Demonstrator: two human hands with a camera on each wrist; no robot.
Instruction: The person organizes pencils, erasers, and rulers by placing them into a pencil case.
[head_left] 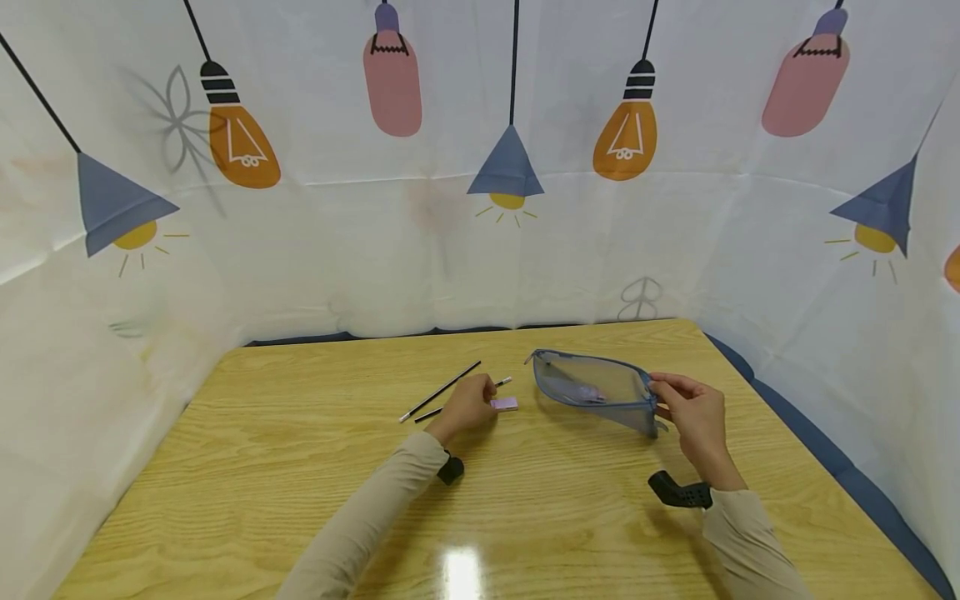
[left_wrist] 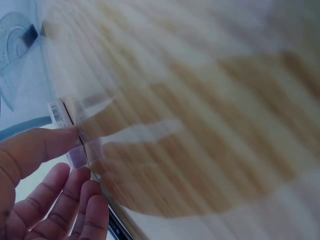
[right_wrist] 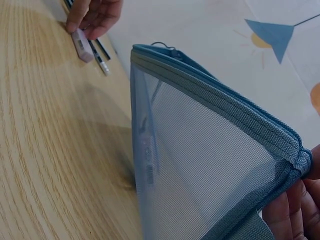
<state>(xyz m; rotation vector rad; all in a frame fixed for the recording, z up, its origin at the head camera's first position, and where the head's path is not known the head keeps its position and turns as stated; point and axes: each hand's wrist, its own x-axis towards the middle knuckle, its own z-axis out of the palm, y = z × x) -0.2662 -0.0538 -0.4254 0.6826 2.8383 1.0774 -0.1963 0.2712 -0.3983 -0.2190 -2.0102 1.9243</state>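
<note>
The left grip (head_left: pixel 467 406) pinches a blocky eraser (head_left: pixel 506 404); the right grip (head_left: pixel 696 417) holds a zippered mesh pouch (head_left: pixel 611 380).

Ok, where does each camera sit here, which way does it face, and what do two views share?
Head: worn on the head, facing forward and down across the table to the patterned cloth; left grip, right grip and sleeves show.
Left wrist: worn on the left wrist, facing the eraser at a tilt; left grip shows at lower left.
Right wrist: worn on the right wrist, facing the mesh pouch; right grip shows at the right edge, left grip at the top.
Head and right wrist share the mesh pouch, eraser and left grip.
</note>
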